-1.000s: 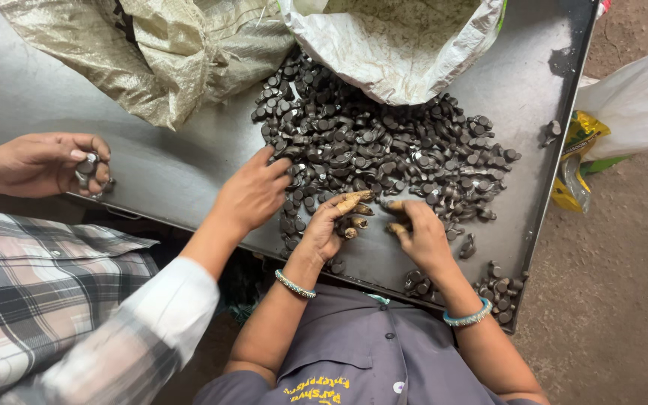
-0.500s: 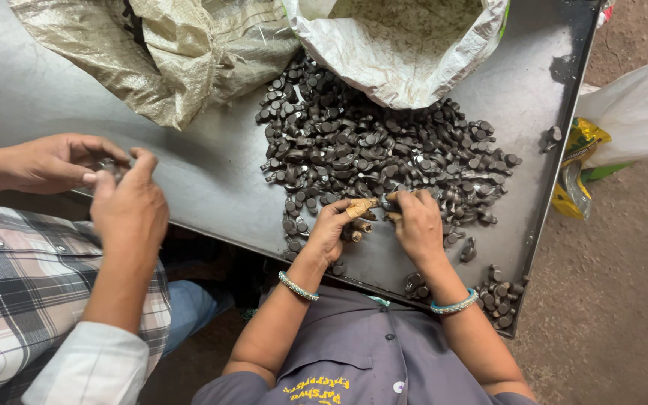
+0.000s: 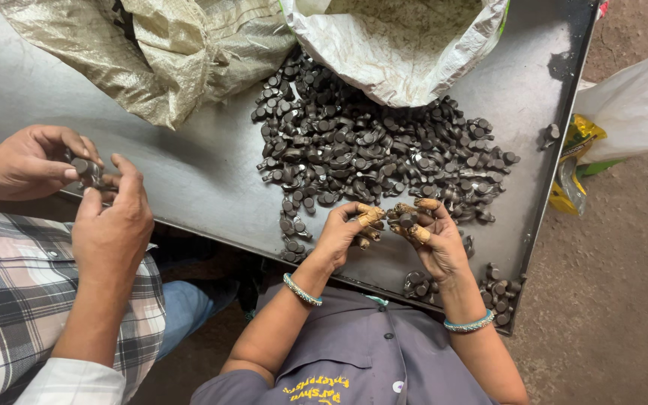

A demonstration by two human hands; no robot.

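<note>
Head view: right hand (image 3: 438,244) closed on a small dark metal piece (image 3: 406,220), pinched at the fingertips and lifted just clear of the desk (image 3: 189,180), probably so as to turn it for a close look. Left hand (image 3: 345,234) curled just beside it, taped fingertips (image 3: 370,216) meeting those of the right; cannot tell whether gripping a piece of its own. Tan wrapping on the fingertips of both hands, seemingly as guard against rough edges. Green bangle (image 3: 301,291) on the left wrist, another on the right.

Beyond the hands, a broad heap of dark metal pieces (image 3: 384,142), spilling from the mouth of a white sack (image 3: 399,45) laid open toward the person, so within easy reach. Crumpled tan sack (image 3: 151,52) beside it, at the far left. A few stray pieces (image 3: 498,289) near the desk's front right corner. At the left, a co-worker's two hands (image 3: 110,225) in a plaid sleeve, busy with another dark piece, well apart from the heap. On the floor (image 3: 624,300) to the right, a white bag (image 3: 639,105) and a yellow-green packet (image 3: 575,165). Nothing between hands and heap.
</note>
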